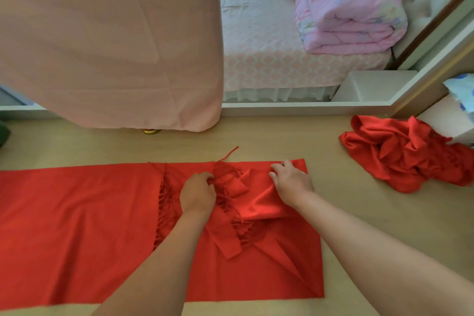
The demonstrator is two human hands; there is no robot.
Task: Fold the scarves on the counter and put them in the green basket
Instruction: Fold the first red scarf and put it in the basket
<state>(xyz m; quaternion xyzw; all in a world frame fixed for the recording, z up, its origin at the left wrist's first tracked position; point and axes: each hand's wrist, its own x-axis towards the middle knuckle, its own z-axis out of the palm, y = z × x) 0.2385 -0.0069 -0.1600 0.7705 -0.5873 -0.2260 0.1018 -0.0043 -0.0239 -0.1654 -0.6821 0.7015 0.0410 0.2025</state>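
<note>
A long red scarf (77, 226) lies spread flat across the wooden counter (282, 141), its fringed end folded back toward the middle. My left hand (197, 195) grips a bunch of the fringe and cloth near the scarf's centre. My right hand (291, 181) pinches the folded cloth close to the scarf's far right corner. A second red scarf (405, 156) sits crumpled in a heap at the right of the counter. A dark green edge (3, 133) shows at the far left; I cannot tell whether it is the basket.
A pink cloth (110, 41) hangs down over the far left of the counter, with a small gold object (151, 131) at its foot. Behind the counter a mirror shows a bed with a folded pink quilt (348, 7). A white box (451, 118) stands at the right edge.
</note>
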